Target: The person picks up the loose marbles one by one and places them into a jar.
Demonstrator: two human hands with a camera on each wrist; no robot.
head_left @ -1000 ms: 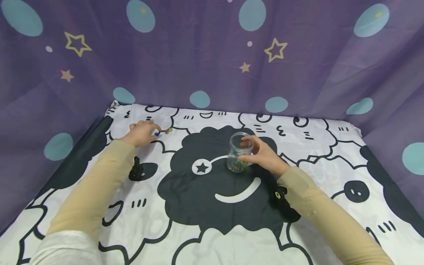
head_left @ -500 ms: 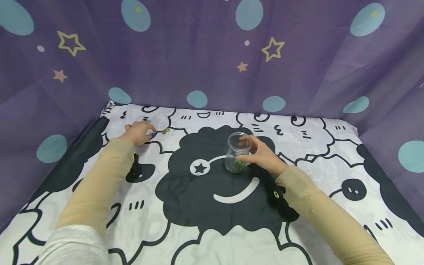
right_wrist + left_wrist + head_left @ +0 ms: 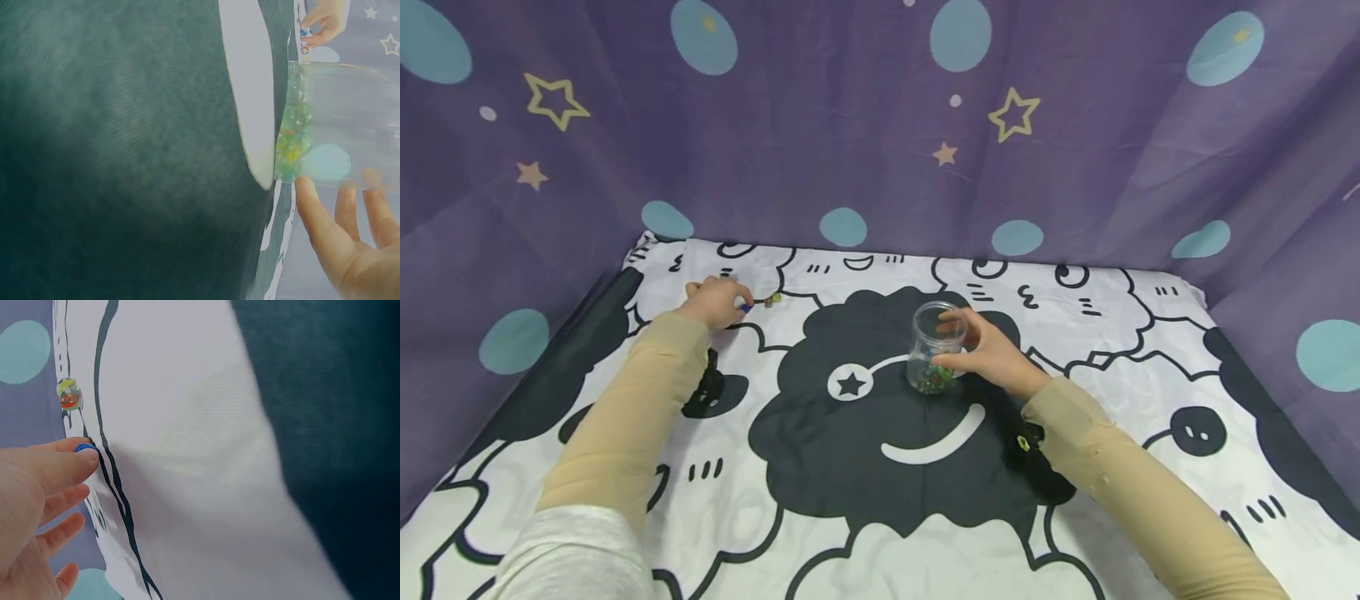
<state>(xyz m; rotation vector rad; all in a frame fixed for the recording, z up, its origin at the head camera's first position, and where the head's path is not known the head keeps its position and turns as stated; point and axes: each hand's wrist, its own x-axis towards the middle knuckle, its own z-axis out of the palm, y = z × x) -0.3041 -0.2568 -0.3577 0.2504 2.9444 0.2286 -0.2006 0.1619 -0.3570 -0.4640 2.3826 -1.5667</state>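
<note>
At the far left of the cloth, my left hand [image 3: 717,302] pinches a blue marble [image 3: 85,447] between thumb and index finger; the other fingers are spread loosely. Just beyond the fingertips lie a yellow-green marble [image 3: 66,386] and a reddish-orange marble [image 3: 70,399], side by side. My right hand [image 3: 988,350] holds a clear jar [image 3: 925,333] near the middle, thumb on the near side and fingers round the far side. The jar stands upright with its top uncovered. Several mostly green marbles [image 3: 294,134] fill its bottom.
A white cloth [image 3: 910,558] with black cartoon drawings covers the table. Behind it hangs a purple curtain [image 3: 820,125] with stars and blue ovals. Dark wrist gear [image 3: 1033,442] sits under the right sleeve.
The left thumb and index finger have closed on the blue marble, which lay at the fingertips before. The right hand and jar stay in place; the head view has shifted slightly.
</note>
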